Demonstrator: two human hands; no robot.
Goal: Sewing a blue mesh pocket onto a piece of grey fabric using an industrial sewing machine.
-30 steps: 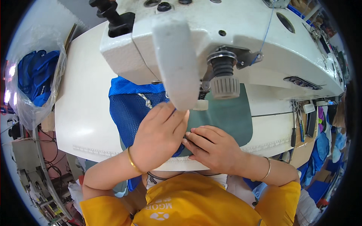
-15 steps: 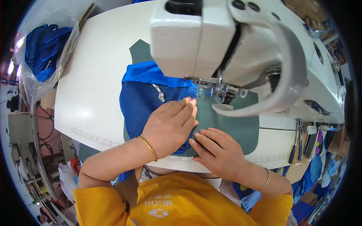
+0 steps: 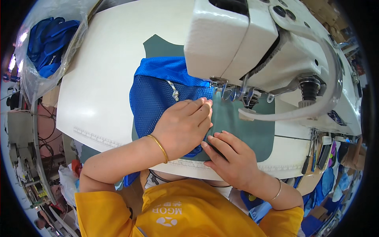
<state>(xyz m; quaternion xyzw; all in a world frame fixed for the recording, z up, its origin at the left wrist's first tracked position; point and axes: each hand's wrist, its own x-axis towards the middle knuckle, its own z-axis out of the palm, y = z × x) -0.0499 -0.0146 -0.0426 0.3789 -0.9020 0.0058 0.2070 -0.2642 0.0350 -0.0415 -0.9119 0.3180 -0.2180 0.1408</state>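
Head view. The blue mesh bag (image 3: 147,103) lies on the green mat (image 3: 258,136) over the tabletop (image 3: 94,85), to the left of and below the machine (image 3: 227,45). From your left hand (image 3: 182,128) the bag extends forward and to the left; from your right hand (image 3: 233,161) it lies to the left and slightly forward. Its long axis runs away from you, with the right edge nearly straight toward the foot (image 3: 226,93). Your left hand is the nearer to the foot; your right is nearer the tabletop's front edge. The bag's plain blue band (image 3: 166,70) points away from you, its right end just beside the foot; whether cloth passes underneath is hidden. A pale cord (image 3: 173,91) hangs below the band.

Your left hand lies palm down on the bag, fingers together along the right edge. Your right hand rests at the near right edge, thumb and fingers slightly apart. Whether either hand pinches cloth, you cannot tell from this view.
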